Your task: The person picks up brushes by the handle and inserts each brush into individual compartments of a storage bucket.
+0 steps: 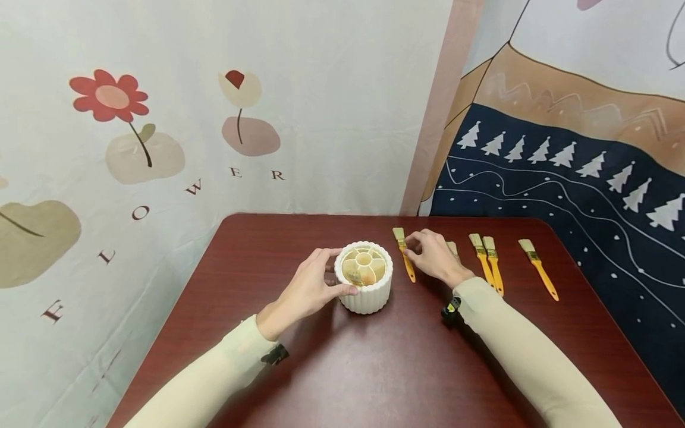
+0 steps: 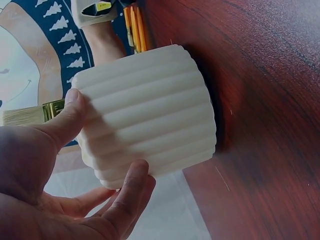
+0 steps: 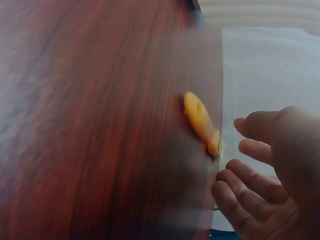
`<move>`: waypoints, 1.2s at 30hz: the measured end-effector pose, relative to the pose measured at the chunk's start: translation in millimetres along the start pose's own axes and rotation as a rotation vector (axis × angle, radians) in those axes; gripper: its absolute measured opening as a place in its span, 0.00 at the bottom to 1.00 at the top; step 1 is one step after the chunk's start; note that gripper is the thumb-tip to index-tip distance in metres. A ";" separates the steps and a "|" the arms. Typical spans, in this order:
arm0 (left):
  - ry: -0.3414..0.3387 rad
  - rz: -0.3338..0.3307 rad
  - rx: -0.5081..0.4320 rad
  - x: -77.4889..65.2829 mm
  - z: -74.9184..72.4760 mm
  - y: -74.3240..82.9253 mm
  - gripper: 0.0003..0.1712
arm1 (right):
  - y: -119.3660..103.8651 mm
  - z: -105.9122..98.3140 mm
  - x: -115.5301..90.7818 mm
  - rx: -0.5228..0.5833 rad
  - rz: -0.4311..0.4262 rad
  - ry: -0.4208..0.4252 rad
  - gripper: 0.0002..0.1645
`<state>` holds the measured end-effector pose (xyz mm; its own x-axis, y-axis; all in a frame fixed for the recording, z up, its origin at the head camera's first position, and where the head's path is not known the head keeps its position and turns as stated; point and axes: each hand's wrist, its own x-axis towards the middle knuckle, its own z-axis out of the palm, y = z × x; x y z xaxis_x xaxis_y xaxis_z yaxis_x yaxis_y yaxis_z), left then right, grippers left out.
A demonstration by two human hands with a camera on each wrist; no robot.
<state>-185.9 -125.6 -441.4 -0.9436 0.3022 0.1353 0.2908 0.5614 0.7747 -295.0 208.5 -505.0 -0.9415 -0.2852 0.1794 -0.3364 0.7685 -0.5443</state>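
My left hand (image 1: 307, 288) grips a white ribbed desk organizer (image 1: 366, 302), thumb at its near rim and fingers round the left side. Round inner dividers split its top into compartments. Bristles and a metal band of a paintbrush (image 2: 25, 116) stick out past the rim beside my thumb in the left wrist view. To the right of the organizer, a yellow-handled paintbrush (image 1: 409, 266) lies on the table, bristles away from me. My right hand (image 1: 433, 255) is beside it, fingers bent and spread from the thumb, fingertips close to the handle (image 3: 200, 117).
Another paintbrush (image 1: 452, 247) lies partly hidden behind my right hand. Farther right, two paintbrushes (image 1: 492, 267) lie side by side and one (image 1: 540, 270) lies apart. The dark red table (image 1: 364, 368) meets a patterned cloth backdrop (image 1: 342, 119) at its far edge.
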 end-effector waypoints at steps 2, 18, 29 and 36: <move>-0.002 0.005 0.003 0.2 -0.5 0.1 0.51 | -1.7 0.9 2.6 0.004 0.009 -0.011 0.19; -0.037 -0.004 -0.031 2.8 -4.0 -0.8 0.53 | 4.2 11.6 20.9 0.006 0.052 -0.033 0.22; -0.050 -0.030 -0.027 4.5 -6.2 -0.3 0.55 | -9.5 11.1 24.1 -0.044 0.130 -0.042 0.20; -0.058 -0.037 -0.019 4.2 -7.9 -0.5 0.56 | -13.1 9.5 21.2 -0.067 0.136 -0.038 0.18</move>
<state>-191.3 -130.7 -436.4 -0.9428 0.3257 0.0705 0.2520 0.5583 0.7905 -310.4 186.9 -501.9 -0.9776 -0.1965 0.0754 -0.2074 0.8377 -0.5052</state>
